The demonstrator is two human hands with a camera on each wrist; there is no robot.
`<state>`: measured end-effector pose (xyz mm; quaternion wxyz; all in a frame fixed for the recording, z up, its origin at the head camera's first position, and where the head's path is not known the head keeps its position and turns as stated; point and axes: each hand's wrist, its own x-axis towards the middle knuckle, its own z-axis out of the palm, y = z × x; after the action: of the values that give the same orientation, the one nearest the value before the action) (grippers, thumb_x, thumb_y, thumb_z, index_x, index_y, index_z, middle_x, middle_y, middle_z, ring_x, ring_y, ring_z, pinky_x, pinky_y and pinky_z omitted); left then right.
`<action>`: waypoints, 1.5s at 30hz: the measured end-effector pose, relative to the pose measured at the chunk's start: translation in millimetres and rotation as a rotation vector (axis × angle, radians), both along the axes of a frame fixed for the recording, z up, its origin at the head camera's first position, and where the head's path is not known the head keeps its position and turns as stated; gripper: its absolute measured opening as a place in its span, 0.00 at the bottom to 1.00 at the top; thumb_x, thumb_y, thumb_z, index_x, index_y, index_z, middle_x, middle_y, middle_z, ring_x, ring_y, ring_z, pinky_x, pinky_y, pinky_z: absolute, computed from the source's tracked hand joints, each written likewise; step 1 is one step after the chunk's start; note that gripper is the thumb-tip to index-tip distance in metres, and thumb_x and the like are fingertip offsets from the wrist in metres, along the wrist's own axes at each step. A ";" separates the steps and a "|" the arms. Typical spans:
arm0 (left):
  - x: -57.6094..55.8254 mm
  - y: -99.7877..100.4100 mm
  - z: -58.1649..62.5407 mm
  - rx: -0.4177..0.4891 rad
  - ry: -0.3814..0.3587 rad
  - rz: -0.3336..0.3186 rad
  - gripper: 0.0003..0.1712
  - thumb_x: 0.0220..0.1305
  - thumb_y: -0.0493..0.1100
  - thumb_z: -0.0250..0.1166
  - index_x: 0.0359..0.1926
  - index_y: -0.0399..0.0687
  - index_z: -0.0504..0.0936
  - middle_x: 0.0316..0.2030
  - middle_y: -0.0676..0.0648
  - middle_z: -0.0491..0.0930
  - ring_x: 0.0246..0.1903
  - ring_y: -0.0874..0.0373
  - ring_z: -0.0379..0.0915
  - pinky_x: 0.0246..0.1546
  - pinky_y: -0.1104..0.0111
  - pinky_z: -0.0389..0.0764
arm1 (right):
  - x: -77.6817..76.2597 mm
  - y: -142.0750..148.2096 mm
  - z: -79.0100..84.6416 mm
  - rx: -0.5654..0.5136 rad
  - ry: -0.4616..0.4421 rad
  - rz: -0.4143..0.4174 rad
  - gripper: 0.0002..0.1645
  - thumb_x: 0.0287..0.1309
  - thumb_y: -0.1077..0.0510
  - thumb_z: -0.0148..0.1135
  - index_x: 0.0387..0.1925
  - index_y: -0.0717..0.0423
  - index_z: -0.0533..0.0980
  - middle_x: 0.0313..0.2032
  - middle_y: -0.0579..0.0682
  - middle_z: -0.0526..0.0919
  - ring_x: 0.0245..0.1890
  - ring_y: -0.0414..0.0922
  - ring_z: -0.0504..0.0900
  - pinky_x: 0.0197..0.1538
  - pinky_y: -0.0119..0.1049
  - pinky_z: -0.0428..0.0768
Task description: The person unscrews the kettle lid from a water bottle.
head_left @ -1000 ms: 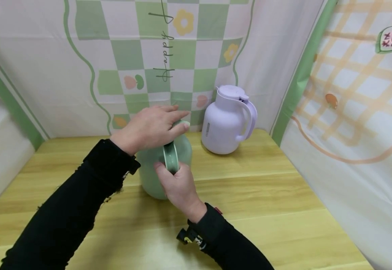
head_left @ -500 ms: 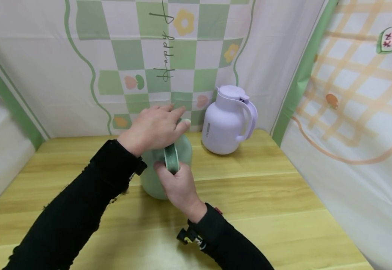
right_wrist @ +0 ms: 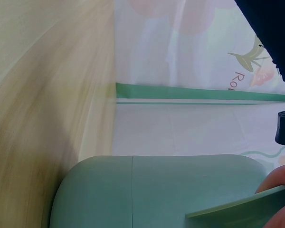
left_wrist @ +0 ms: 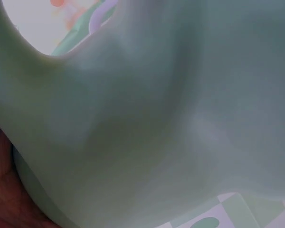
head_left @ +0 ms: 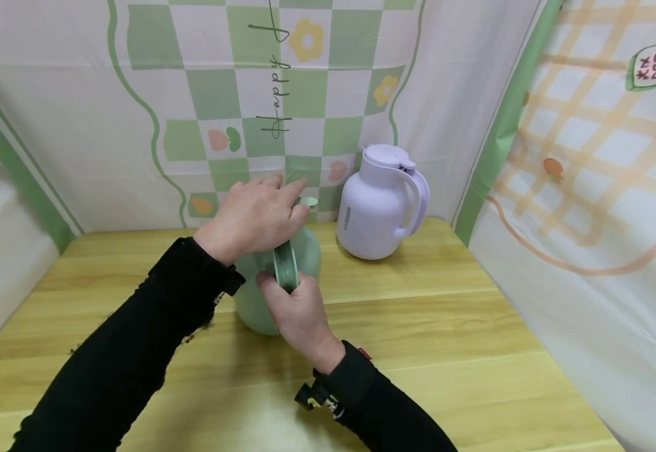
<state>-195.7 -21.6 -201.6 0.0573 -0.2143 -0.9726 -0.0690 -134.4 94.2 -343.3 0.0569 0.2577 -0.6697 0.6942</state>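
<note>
A pale green jug (head_left: 260,314) stands upright on the wooden table in the head view, partly hidden by both hands. My left hand (head_left: 251,216) lies over its top with the fingers fairly straight and spread, covering most of the lid; a small green tip (head_left: 309,202) shows just past the thumb. My right hand (head_left: 299,314) grips the jug's handle (head_left: 286,267) from the near side, thumb on its left. In the left wrist view the jug's green surface (left_wrist: 133,118) fills nearly everything. The right wrist view shows the jug's body (right_wrist: 156,185) lengthwise, with fingers at the handle.
A lilac jug (head_left: 375,213) with a lid and handle stands to the right of the green one, close to the back curtain. Patterned cloth (head_left: 305,88) walls the table (head_left: 446,351) at the back and sides.
My left hand has shifted a little to the right over the lid, and its thumb has drawn back from the green tip. The right hand and both jugs have stayed in place.
</note>
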 end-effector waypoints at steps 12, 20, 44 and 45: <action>3.2 -1.9 -3.9 -0.004 0.142 0.138 0.38 0.76 0.73 0.46 0.75 0.59 0.73 0.61 0.40 0.82 0.53 0.42 0.82 0.41 0.49 0.83 | -3.0 -4.2 1.9 -0.002 0.015 0.019 0.33 0.77 0.50 0.55 0.14 0.51 0.56 0.10 0.49 0.57 0.10 0.47 0.55 0.21 0.35 0.58; 5.0 -7.0 -2.2 0.007 0.100 0.160 0.44 0.75 0.77 0.41 0.77 0.57 0.69 0.63 0.39 0.80 0.53 0.39 0.81 0.45 0.49 0.81 | -3.6 -7.4 2.7 0.007 0.020 0.023 0.33 0.77 0.50 0.55 0.14 0.52 0.56 0.11 0.50 0.57 0.10 0.47 0.54 0.22 0.35 0.57; -16.3 -41.4 -7.2 0.135 -0.035 -0.322 0.31 0.79 0.55 0.40 0.79 0.72 0.63 0.81 0.47 0.55 0.81 0.51 0.47 0.78 0.53 0.58 | -0.5 -4.5 -0.7 -0.011 -0.051 -0.011 0.36 0.77 0.48 0.57 0.13 0.56 0.58 0.09 0.49 0.58 0.09 0.47 0.59 0.19 0.36 0.62; -15.8 -40.3 -7.3 0.130 -0.028 -0.318 0.31 0.79 0.56 0.40 0.79 0.71 0.64 0.81 0.46 0.56 0.81 0.50 0.48 0.78 0.53 0.59 | -0.3 -4.1 -0.9 -0.010 -0.055 -0.020 0.36 0.77 0.48 0.57 0.13 0.56 0.58 0.09 0.49 0.59 0.08 0.47 0.59 0.18 0.36 0.62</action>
<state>-211.5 -61.9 -208.9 0.0460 -0.3605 -0.9206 -0.1427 -134.7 90.2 -344.2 0.0467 0.2316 -0.6701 0.7036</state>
